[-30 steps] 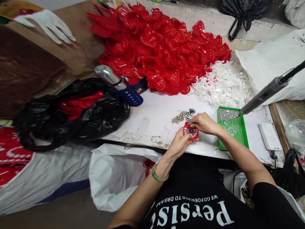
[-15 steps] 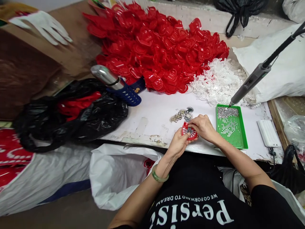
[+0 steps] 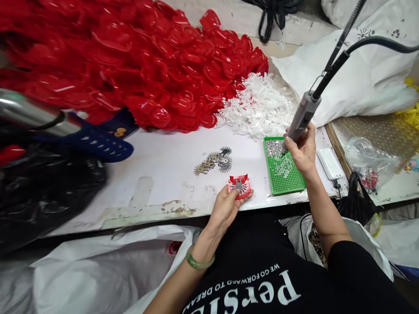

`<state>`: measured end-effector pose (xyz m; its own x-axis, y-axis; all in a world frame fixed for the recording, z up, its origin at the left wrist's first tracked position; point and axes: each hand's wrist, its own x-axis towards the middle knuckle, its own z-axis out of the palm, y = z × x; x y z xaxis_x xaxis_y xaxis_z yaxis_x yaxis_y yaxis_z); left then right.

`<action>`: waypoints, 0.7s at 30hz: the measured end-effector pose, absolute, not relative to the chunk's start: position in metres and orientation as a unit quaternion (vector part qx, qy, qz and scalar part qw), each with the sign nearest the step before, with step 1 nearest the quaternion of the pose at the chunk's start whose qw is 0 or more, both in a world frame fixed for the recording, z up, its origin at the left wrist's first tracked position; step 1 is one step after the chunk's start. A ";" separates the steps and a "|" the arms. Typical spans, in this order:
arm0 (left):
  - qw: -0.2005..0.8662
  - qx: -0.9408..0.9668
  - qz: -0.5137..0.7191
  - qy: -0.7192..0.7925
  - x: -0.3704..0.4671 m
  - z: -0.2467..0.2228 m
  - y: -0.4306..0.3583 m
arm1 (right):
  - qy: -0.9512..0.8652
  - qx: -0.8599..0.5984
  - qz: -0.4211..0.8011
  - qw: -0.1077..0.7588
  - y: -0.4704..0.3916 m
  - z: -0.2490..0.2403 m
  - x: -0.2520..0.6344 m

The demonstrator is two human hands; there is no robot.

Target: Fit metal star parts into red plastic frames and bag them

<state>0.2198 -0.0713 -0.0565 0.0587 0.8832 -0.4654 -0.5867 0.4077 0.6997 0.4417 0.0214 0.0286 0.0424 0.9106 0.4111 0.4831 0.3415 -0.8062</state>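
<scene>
Near the front edge of the white table, my left hand (image 3: 225, 206) pinches a small red plastic piece (image 3: 243, 190) with a grey spoked metal part lying against its face. My right hand (image 3: 304, 150) is wrapped round a grey electric screwdriver (image 3: 303, 114) that hangs from a cable and spring. The screwdriver's tip points down into a green perforated tray (image 3: 271, 183), where small silver screws (image 3: 275, 147) are heaped at the far end. Several loose spoked metal pieces (image 3: 214, 160) lie on the table beyond my left hand.
A big heap of red plastic pieces (image 3: 163, 65) covers the back left, beside a pile of white spoked pieces (image 3: 258, 107). A metal flask in a blue basket (image 3: 101, 135) and a black bag (image 3: 59, 196) stand left. A white power box (image 3: 329, 162) lies right of the tray.
My right hand has left the red piece and moved right to grip the screwdriver over the tray. The left hand still holds the red piece. The view has turned to the right.
</scene>
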 end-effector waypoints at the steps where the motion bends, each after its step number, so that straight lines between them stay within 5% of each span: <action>1: 0.710 0.167 0.516 0.449 0.221 -0.057 -0.072 | -0.646 -0.532 0.234 0.495 0.021 0.026 0.441; 21: 0.718 0.157 0.508 0.450 0.233 -0.059 -0.079 | -0.536 -0.529 0.308 0.581 0.017 -0.035 0.407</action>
<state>0.2333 -0.0785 -0.0593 0.0791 0.8706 -0.4856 -0.5879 0.4341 0.6826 0.4067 0.0166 -0.0345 0.2352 0.9252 0.2978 0.2088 0.2512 -0.9452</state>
